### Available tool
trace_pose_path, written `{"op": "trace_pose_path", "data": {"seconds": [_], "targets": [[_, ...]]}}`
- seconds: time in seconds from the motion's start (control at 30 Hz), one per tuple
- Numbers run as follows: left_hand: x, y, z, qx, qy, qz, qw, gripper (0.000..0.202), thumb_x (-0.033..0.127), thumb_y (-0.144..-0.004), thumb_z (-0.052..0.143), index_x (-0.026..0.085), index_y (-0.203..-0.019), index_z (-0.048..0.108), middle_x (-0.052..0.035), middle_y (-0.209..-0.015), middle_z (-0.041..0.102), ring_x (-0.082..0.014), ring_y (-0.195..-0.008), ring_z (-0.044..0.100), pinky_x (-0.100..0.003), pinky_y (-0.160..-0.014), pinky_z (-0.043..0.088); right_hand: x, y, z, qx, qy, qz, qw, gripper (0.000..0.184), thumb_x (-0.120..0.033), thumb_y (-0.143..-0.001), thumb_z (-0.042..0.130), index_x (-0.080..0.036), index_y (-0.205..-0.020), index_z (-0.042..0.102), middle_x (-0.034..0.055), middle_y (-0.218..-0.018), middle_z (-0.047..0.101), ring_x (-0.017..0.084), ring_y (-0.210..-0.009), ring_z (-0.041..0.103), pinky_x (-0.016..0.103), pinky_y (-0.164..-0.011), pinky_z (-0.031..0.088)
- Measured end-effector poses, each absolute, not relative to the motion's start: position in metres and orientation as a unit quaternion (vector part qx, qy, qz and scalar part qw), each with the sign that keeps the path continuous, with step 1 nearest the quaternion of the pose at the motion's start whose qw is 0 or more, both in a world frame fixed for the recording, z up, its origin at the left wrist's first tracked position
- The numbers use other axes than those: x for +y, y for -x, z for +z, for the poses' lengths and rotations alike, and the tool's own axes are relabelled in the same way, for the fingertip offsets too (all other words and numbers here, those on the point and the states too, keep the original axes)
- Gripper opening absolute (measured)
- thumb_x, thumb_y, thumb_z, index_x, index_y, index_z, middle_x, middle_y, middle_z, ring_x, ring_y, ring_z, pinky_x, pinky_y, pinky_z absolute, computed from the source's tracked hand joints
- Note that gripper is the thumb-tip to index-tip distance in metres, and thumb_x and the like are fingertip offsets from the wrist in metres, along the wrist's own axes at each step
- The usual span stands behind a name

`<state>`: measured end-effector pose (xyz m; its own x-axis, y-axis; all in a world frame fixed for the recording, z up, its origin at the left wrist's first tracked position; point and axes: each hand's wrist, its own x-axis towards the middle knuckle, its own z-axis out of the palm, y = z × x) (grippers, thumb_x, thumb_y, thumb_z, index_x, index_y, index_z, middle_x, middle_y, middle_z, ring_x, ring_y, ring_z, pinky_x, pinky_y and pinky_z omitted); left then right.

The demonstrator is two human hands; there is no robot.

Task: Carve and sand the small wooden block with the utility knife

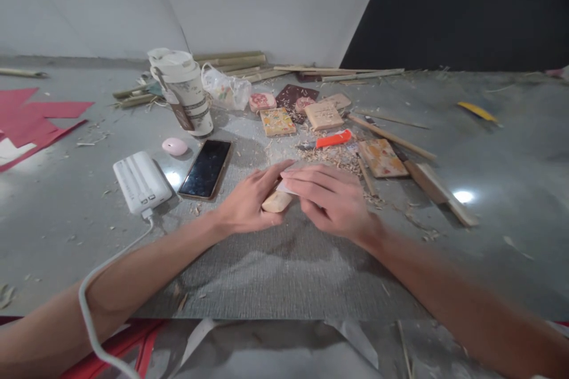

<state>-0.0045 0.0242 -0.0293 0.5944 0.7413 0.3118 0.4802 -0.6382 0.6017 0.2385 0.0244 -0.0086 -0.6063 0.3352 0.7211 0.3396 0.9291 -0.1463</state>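
Over the near middle of the table, my left hand (250, 200) is closed around a pale carved wood piece (276, 202), whose blunt near end sticks out toward me. Against its top, my right hand (333, 198) presses a small whitish sheet (287, 188) with its fingers together; most of the sheet is hidden under them. Just beyond the hands lies a craft knife with an orange handle (333, 138), beside a heap of wood shavings (331, 159).
Left stand a tumbler (186, 95), a phone (205, 169), a white power bank (141, 182) and a pink case (175, 146). The cable (91, 302) crosses my left forearm. Right lie a patterned tile (383, 158) and a wood-handled blade (422, 180). Red paper (26, 115) lies far left.
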Motion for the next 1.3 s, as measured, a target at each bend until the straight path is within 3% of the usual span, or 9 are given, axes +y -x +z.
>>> {"op": "trace_pose_path", "data": {"seconds": [0.13, 0.23, 0.4, 0.6, 0.8, 1.0, 1.2, 1.3], "targets": [[0.023, 0.003, -0.028, 0.369, -0.85, 0.282, 0.25, 0.09, 0.031, -0.085, 0.064, 0.025, -0.17, 0.033, -0.0134, -0.151, 0.071, -0.037, -0.129, 0.074, -0.053, -0.108, 0.061, 0.024, -0.24, -0.01, -0.901, 0.158, 0.009, 0.403, 0.059, -0.005, -0.1, 0.059, -0.029, -0.153, 0.063, 0.0066, -0.142, 0.079, 0.027, -0.13, 0.077, 0.051, -0.114, 0.066], [0.024, 0.002, -0.027, 0.369, -0.839, 0.295, 0.271, 0.086, 0.032, -0.087, 0.063, 0.023, -0.169, 0.036, -0.0131, -0.143, 0.075, -0.0351, -0.122, 0.075, -0.051, -0.104, 0.06, 0.029, -0.243, -0.01, -0.905, 0.16, -0.001, 0.395, 0.061, -0.006, -0.101, 0.059, -0.031, -0.156, 0.062, 0.005, -0.146, 0.078, 0.026, -0.131, 0.077, 0.051, -0.114, 0.066], [0.025, 0.004, -0.025, 0.358, -0.815, 0.331, 0.314, 0.081, 0.031, -0.089, 0.06, 0.02, -0.167, 0.04, -0.0115, -0.134, 0.078, -0.029, -0.106, 0.076, -0.044, -0.094, 0.061, 0.034, -0.244, -0.009, -0.887, 0.202, -0.039, 0.412, 0.053, -0.002, -0.101, 0.058, -0.026, -0.148, 0.069, 0.0072, -0.137, 0.082, 0.027, -0.13, 0.077, 0.047, -0.11, 0.066], [0.026, 0.003, -0.03, 0.352, -0.813, 0.345, 0.309, 0.077, 0.03, -0.09, 0.062, 0.022, -0.165, 0.045, -0.0151, -0.154, 0.07, -0.0361, -0.131, 0.073, -0.051, -0.109, 0.059, 0.022, -0.233, -0.006, -0.897, 0.181, -0.051, 0.4, 0.053, -0.008, -0.105, 0.061, -0.024, -0.156, 0.063, 0.0074, -0.148, 0.077, 0.026, -0.139, 0.074, 0.052, -0.123, 0.054], [0.028, 0.002, -0.03, 0.324, -0.813, 0.362, 0.32, 0.067, 0.032, -0.093, 0.058, 0.017, -0.158, 0.053, -0.0151, -0.146, 0.074, -0.0345, -0.121, 0.075, -0.049, -0.103, 0.059, 0.035, -0.242, -0.01, -0.889, 0.225, -0.05, 0.395, 0.051, -0.004, -0.107, 0.056, -0.025, -0.151, 0.067, 0.0073, -0.145, 0.079, 0.026, -0.139, 0.074, 0.053, -0.122, 0.053], [0.029, 0.003, -0.035, 0.324, -0.813, 0.368, 0.314, 0.065, 0.025, -0.087, 0.061, 0.021, -0.152, 0.059, -0.0137, -0.154, 0.07, -0.0348, -0.132, 0.072, -0.049, -0.112, 0.058, 0.024, -0.234, -0.007, -0.901, 0.157, -0.034, 0.404, 0.055, -0.006, -0.107, 0.058, -0.021, -0.16, 0.06, 0.0099, -0.15, 0.076, 0.023, -0.142, 0.071, 0.046, -0.119, 0.058], [0.029, 0.003, -0.031, 0.335, -0.805, 0.365, 0.327, 0.063, 0.027, -0.091, 0.06, 0.021, -0.154, 0.058, -0.0127, -0.146, 0.074, -0.0332, -0.123, 0.075, -0.047, -0.105, 0.06, 0.036, -0.241, -0.011, -0.893, 0.204, -0.029, 0.4, 0.057, -0.005, -0.11, 0.054, -0.028, -0.162, 0.058, 0.0071, -0.147, 0.078, 0.024, -0.139, 0.074, 0.05, -0.117, 0.058], [0.028, 0.003, -0.031, 0.325, -0.811, 0.367, 0.32, 0.065, 0.025, -0.09, 0.06, 0.02, -0.155, 0.058, -0.0135, -0.149, 0.073, -0.035, -0.132, 0.073, -0.05, -0.112, 0.058, 0.033, -0.239, -0.011, -0.891, 0.2, -0.031, 0.406, 0.06, -0.005, -0.109, 0.055, -0.029, -0.164, 0.056, 0.0064, -0.148, 0.077, 0.024, -0.141, 0.073, 0.049, -0.116, 0.059]]}}
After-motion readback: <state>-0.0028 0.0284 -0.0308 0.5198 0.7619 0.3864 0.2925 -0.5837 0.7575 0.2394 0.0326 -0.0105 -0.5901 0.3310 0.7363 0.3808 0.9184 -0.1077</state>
